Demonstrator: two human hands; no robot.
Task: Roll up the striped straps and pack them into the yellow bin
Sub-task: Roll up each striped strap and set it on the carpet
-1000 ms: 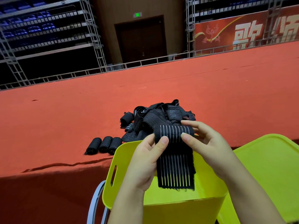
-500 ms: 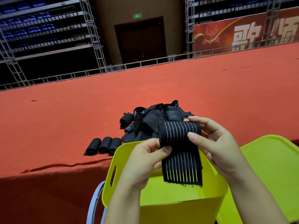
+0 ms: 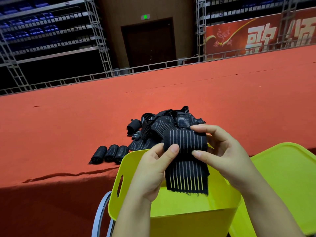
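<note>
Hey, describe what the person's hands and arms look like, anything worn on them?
Both are bare: the left hand and right hand show no gloves, rings or watch, and both forearms are uncovered as far as the frame edge, with no sleeves in view. Fingernails are short and unpainted.

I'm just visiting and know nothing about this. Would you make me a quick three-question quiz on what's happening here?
1. True or false: three rolled straps lie side by side on the red cloth.
2. Which hand pinches the strap being rolled? A) left hand only B) right hand only C) both
3. Fill in: the strap's loose end hangs over the ____ bin.

Key: 1 true; 2 C; 3 yellow. The pile of unrolled straps lies beyond the bin.
</note>
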